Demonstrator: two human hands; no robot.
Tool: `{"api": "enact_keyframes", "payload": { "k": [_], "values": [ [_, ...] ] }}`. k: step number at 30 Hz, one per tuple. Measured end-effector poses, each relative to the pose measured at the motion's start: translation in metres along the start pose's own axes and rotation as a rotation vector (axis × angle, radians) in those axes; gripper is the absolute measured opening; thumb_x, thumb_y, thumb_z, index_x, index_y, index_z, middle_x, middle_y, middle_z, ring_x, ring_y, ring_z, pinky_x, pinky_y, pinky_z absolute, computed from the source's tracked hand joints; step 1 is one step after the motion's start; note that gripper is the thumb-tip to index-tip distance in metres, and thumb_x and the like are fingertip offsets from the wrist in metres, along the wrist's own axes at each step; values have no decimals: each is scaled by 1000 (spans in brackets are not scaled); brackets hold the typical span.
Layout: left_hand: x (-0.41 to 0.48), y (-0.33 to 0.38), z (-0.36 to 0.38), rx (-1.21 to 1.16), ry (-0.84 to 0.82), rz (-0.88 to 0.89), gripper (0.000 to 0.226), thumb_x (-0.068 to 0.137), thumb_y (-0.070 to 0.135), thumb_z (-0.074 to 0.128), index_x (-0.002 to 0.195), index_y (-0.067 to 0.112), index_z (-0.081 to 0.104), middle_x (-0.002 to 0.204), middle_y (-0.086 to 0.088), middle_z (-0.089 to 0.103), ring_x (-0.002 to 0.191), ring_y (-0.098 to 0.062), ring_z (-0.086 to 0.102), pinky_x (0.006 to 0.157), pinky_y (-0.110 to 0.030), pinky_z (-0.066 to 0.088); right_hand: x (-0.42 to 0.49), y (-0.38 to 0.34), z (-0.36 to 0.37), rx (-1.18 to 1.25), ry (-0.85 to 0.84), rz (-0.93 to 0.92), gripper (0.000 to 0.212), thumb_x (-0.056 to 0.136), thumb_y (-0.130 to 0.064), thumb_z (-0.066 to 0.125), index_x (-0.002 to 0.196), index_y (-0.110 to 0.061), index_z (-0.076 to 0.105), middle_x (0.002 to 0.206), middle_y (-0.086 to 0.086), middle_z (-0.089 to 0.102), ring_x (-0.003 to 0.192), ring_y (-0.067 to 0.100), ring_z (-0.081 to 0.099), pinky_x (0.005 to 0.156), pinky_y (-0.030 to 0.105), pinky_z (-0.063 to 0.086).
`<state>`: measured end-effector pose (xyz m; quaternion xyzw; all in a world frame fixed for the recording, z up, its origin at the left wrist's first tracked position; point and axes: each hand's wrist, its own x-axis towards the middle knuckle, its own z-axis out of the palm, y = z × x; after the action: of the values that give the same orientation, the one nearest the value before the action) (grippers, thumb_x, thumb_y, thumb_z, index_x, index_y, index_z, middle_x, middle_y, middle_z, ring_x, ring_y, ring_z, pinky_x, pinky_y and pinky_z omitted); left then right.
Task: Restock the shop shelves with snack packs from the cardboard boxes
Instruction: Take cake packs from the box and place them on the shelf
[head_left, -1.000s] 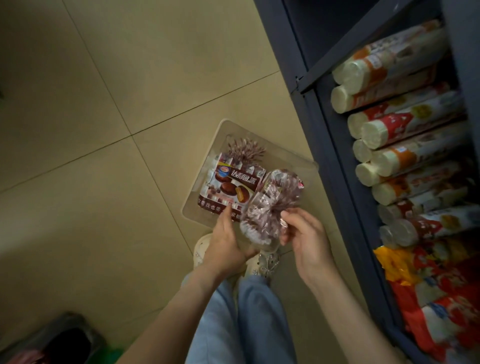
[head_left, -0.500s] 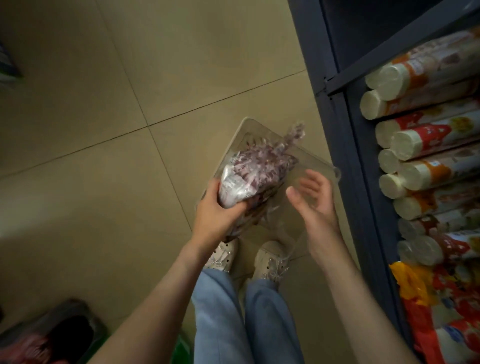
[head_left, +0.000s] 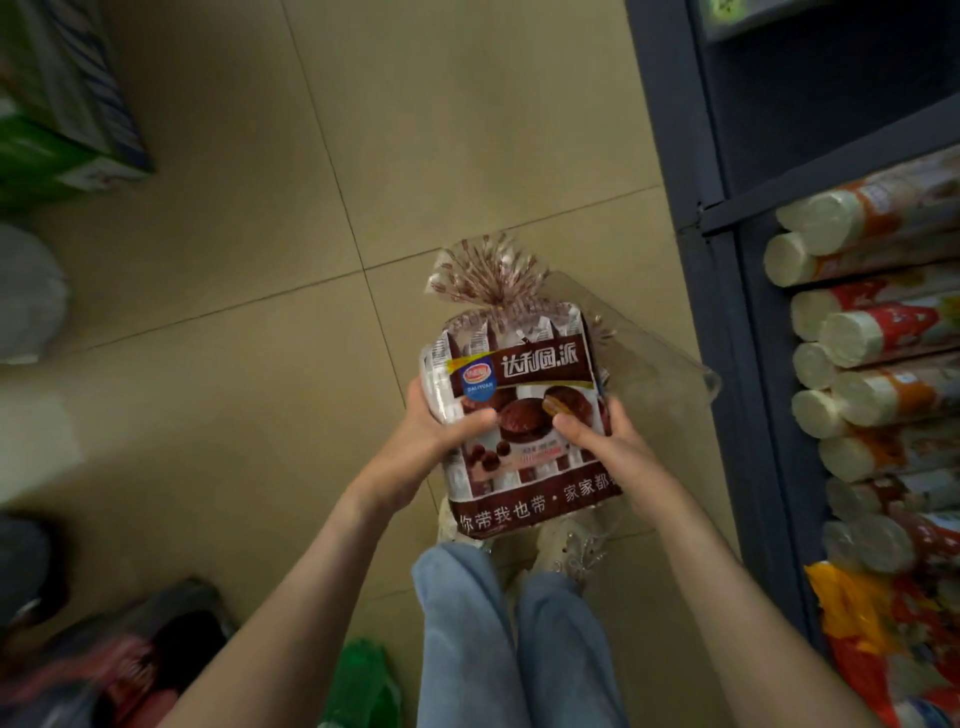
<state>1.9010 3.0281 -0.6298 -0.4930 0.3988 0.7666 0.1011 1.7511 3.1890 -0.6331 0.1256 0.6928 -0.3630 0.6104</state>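
A brown and white bag of chocolate pies (head_left: 519, 395), tied at the top, is held upright in front of me, its printed face toward the camera. My left hand (head_left: 436, 436) grips its left edge, thumb on the front. My right hand (head_left: 597, 441) grips the right edge, thumb pressed near the pie picture. Behind the bag a clear plastic tray (head_left: 660, 364) lies on the tiled floor. The dark blue shelf unit (head_left: 691, 208) stands to the right.
Rolled snack tubes (head_left: 872, 332) fill a shelf on the right, with orange and red packs (head_left: 883, 639) below them. A green and white box (head_left: 57, 119) sits at the upper left. Dark bags (head_left: 130, 660) and a green item (head_left: 363, 686) lie on the floor by my legs.
The bag has been turned so its printed front faces me and lifted closer. My right hand, open half a second ago, now grips the bag's right side.
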Motion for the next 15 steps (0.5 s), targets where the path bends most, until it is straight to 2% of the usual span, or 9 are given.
{"api": "enact_keyframes", "payload": {
  "k": [2,4,7,10,13,15],
  "values": [
    [-12,14,8,61,53,8,91,66,18,86,135,16,27,122,-10,61,101,-20,68,78,-34,58,-15,-10,2,10,18,-8,82,61,-41,78,133,-26,42,114,1,65,97,20,66,80,37,54],
    [-29,34,16,71,96,46,79,75,9,79,134,19,28,121,-6,61,99,-14,68,77,-29,58,-34,-21,3,47,35,-22,82,60,-41,78,131,-26,40,115,3,65,97,21,67,81,38,55],
    [-61,68,30,99,135,139,89,77,15,77,141,31,17,119,9,59,105,-9,65,85,-27,55,-78,-48,7,67,80,-71,67,73,-36,76,128,-27,39,111,-1,65,93,16,66,74,32,54],
    [-106,112,48,137,107,211,103,78,25,77,148,38,2,120,18,53,113,-10,60,99,-37,49,-137,-82,5,37,134,-136,60,79,-37,73,127,-28,38,118,-1,63,93,13,65,76,31,54],
    [-159,161,68,164,1,306,110,75,26,77,149,39,-3,135,10,50,121,-12,57,105,-47,44,-211,-121,-6,25,176,-253,67,80,-37,72,134,-27,34,117,-6,60,91,5,61,64,20,51],
    [-198,195,84,183,-85,360,116,74,22,79,149,40,-8,139,9,46,123,-13,55,105,-49,43,-261,-143,-14,24,220,-309,76,79,-41,71,141,-25,29,122,-5,57,92,7,59,66,21,48]
  ]
}}
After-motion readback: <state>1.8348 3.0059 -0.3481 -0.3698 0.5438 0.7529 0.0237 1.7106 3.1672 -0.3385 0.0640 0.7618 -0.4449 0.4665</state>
